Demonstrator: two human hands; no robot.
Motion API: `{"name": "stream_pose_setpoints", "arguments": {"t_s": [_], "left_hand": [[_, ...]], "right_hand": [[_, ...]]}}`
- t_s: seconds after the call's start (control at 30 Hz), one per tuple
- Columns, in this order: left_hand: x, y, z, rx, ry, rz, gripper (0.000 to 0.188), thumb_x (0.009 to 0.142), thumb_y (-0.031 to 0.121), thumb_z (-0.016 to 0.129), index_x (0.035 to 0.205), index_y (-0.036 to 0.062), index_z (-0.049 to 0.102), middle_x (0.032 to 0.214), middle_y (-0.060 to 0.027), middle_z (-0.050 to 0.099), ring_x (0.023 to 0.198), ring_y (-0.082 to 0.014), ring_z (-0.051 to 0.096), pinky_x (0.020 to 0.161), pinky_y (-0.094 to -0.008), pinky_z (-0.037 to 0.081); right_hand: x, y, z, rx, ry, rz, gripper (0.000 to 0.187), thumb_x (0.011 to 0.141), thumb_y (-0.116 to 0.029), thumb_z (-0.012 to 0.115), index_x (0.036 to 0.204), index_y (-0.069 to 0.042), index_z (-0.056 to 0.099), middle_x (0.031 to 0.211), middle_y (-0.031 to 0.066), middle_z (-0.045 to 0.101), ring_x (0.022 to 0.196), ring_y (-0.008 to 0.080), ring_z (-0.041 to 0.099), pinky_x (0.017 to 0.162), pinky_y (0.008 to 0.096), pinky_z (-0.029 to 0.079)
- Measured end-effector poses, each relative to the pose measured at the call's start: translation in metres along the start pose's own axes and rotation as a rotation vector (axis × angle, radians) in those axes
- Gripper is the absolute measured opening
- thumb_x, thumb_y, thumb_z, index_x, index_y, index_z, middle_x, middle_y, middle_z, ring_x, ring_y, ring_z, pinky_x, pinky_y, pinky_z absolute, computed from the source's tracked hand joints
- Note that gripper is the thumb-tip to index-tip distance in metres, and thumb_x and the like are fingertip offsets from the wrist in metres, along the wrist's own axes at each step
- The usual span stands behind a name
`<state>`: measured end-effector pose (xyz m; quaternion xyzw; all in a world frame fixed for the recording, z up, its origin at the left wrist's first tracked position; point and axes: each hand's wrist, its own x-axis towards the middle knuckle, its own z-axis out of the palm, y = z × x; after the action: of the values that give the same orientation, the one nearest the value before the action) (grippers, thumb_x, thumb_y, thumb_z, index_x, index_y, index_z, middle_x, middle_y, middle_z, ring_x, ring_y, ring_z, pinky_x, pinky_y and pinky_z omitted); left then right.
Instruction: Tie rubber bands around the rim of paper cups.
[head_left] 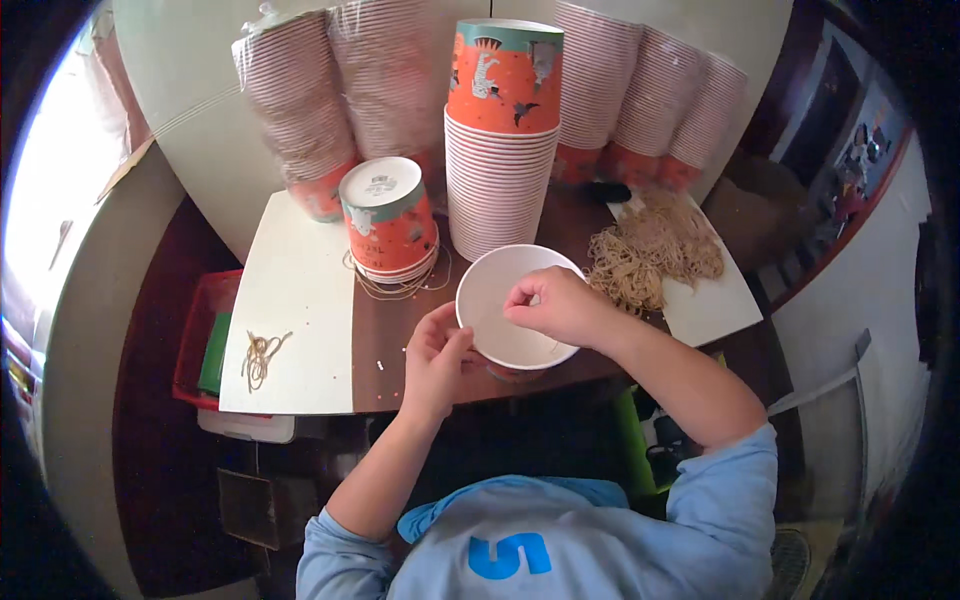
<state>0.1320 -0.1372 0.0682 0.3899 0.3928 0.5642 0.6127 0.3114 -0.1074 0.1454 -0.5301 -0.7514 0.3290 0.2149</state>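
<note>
A white-lined paper bucket (491,318) is tilted with its mouth toward me at the table's front edge. My left hand (436,358) grips its left side, thumb at the rim and fingers around the outer wall. Over the mouth, my right hand (562,306) has its fingertips pinched together inside the bucket; what they hold, if anything, is hidden. Just behind stands a tall stack of nested paper buckets (500,185), upside down, orange and green with animal pictures. To its left is a shorter upturned stack (388,225) with cord loops (395,290) around its base.
Beige cords lie in a tangled heap (660,250) at the right, and a small bundle (262,358) rests on the white left panel (300,290). Plastic-wrapped bucket stacks (300,110) line the back wall, more at the right (650,105). A red crate (190,340) sits beyond the left edge.
</note>
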Motion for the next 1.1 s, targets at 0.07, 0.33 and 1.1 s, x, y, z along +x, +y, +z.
{"name": "stream_pose_setpoints", "arguments": {"t_s": [0.07,0.33,1.1], "left_hand": [[-0.004,-0.002,-0.001,-0.049,-0.001,-0.02,0.036,0.089,0.007,0.057,0.123,-0.0025,0.046,0.083,-0.0052,0.062,0.065,-0.0088,0.06,0.056,-0.0197,0.048],[-0.015,-0.018,0.011,-0.08,0.108,0.038,0.03,0.09,0.01,0.058,0.118,-0.0018,0.052,0.087,-0.0047,0.064,0.067,-0.0067,0.059,0.058,-0.0189,0.047],[-0.011,-0.016,0.004,0.358,0.152,0.172,0.019,0.089,0.005,0.059,0.106,-0.004,0.062,0.086,-0.0066,0.066,0.074,-0.0091,0.062,0.066,-0.0218,0.051]], "right_hand": [[0.006,0.006,0.005,0.038,-0.004,-0.019,0.016,0.076,-0.016,0.068,0.082,-0.001,0.068,0.075,0.0088,0.067,0.069,0.0153,0.062,0.064,0.0309,0.05],[0.025,0.025,0.005,0.149,-0.185,-0.074,0.015,0.076,-0.016,0.068,0.082,-0.001,0.068,0.073,0.0069,0.066,0.068,0.0127,0.061,0.064,0.0294,0.049],[0.04,0.032,0.011,0.301,-0.31,-0.012,0.013,0.078,-0.015,0.066,0.084,-0.003,0.068,0.07,0.002,0.064,0.062,0.0085,0.057,0.054,0.0264,0.046]]}}
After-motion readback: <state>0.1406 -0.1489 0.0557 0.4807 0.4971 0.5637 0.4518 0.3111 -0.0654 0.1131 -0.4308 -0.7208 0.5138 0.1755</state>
